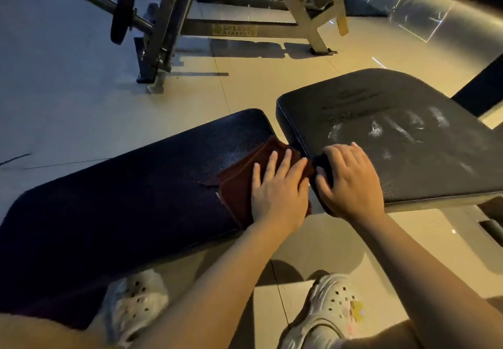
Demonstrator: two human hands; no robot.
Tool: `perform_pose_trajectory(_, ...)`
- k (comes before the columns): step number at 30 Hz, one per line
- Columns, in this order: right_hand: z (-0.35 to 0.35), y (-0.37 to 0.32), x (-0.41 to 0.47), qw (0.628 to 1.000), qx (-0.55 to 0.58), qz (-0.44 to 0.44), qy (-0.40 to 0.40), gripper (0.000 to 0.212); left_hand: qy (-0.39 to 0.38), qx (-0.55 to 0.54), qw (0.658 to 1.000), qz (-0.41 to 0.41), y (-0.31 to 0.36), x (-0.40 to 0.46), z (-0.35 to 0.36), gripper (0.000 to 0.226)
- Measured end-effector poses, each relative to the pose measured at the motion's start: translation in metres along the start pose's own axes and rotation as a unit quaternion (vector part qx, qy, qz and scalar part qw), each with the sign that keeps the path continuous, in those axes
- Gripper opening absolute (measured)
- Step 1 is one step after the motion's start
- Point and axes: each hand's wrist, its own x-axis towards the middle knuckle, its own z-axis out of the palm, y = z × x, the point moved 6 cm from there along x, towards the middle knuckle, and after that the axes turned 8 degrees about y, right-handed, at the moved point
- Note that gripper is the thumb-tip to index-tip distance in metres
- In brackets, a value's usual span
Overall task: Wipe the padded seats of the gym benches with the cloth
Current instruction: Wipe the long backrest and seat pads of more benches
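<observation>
Left grip, fingers flat, presses my cloth on the long pad, unwiped toward 8 o'clock; right grip curls over the seat pad edge.

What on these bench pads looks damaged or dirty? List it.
The left pad has a small tear in its cover beside the cloth under the left hand. The right pad carries whitish smears across its middle, like residue or wear.

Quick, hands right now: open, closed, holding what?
Left hand: open, fingers flat on the brown cloth.
Right hand: curled over the edge of the right pad.
</observation>
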Motion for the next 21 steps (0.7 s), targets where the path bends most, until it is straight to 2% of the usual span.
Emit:
perform_pose_trajectory(5, 0.004, -0.003, -0.024, 0.995, -0.062, -0.003, -0.082, 0.053, 0.03, -0.012, 0.999, 0.031, -0.015, -0.011, 0.0, 0.054)
perform_pose_trajectory(12, -0.007, 0.001, -0.086, 0.984, -0.117, 0.035, -0.129, 0.064, 0.043, 0.015, 0.998, -0.041, -0.072, -0.044, -0.011, 0.079)
perform_pose_trajectory(17, -0.031, -0.005, -0.125, 0.974, -0.111, 0.076, -0.18, 0.064, 0.051, 0.016, 0.996, -0.075, -0.079, -0.07, -0.018, 0.067)
perform_pose_trajectory(21, -0.051, -0.008, -0.152, 0.968, -0.096, 0.115, -0.201, 0.06, 0.099, -0.012, 0.991, -0.085, -0.063, -0.081, -0.021, 0.06)
